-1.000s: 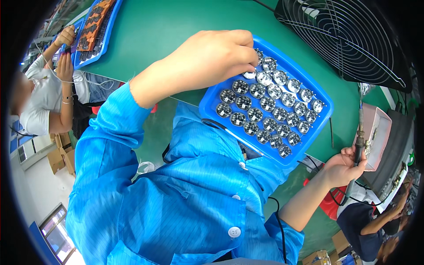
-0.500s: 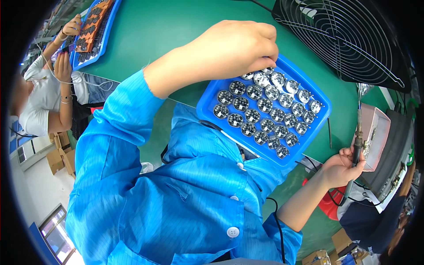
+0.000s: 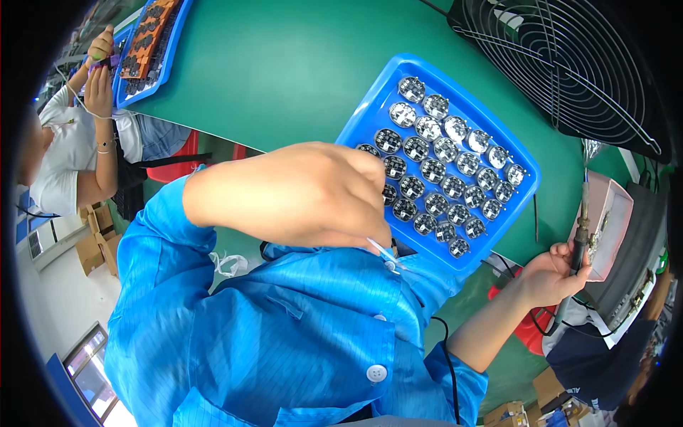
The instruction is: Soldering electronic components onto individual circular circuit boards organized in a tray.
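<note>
My left hand (image 3: 306, 196) hovers over the left edge of the blue tray (image 3: 377, 92), its fingers pinched together. A slim, pale pointed thing (image 3: 379, 247) pokes out below the fingers; its kind is not clear. Rows of round circuit boards (image 3: 432, 171) with small silvery parts lie in the tray, the leftmost ones partly behind this hand. On the right, my right hand (image 3: 551, 276) is closed around the black handle of a soldering iron (image 3: 576, 252), its metal barrel pointing up and away.
A pale pink box (image 3: 617, 213) with silvery scraps stands beside the iron. At the back right is a black fan (image 3: 551, 67) with a wire guard. On the green table (image 3: 263, 64), another blue tray (image 3: 167, 78) holds orange racks near a co-worker (image 3: 67, 156) at left.
My left hand has come back from the tray's far corner toward its near left edge, uncovering the far boards. The tray sits slightly differently in view. My right hand keeps the iron almost still.
</note>
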Available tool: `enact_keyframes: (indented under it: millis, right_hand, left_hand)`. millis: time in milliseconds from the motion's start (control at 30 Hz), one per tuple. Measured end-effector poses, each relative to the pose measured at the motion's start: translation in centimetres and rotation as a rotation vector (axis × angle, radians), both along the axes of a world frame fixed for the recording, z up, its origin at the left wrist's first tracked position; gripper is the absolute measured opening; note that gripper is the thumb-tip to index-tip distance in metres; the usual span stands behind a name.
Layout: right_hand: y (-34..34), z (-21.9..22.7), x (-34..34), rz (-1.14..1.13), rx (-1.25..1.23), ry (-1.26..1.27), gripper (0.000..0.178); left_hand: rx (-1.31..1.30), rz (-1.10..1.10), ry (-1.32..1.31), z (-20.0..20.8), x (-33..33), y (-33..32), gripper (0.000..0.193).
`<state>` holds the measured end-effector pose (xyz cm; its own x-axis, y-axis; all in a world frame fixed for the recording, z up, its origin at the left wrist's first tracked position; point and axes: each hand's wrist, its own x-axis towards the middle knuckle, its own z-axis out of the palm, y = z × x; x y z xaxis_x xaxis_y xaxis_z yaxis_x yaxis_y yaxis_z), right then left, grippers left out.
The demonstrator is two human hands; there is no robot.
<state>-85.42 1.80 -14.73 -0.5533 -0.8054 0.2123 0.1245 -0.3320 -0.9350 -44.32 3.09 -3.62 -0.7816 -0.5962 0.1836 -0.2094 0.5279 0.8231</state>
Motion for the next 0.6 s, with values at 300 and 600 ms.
enact_keyframes:
  millis: [300, 600]
  right_hand:
    - [0.6, 2.3, 1.3, 0.055, 0.042, 0.155, 0.052]
    - [1.5, 6.6, 8.8, 0.451, -0.127, 0.501, 0.032]
  left_hand:
    - [0.084, 0.804, 0.061, 1.5, 5.2, -1.7, 0.030]
    - [0.209, 0.588, 0.064, 0.0, 6.2, -5.6, 0.032]
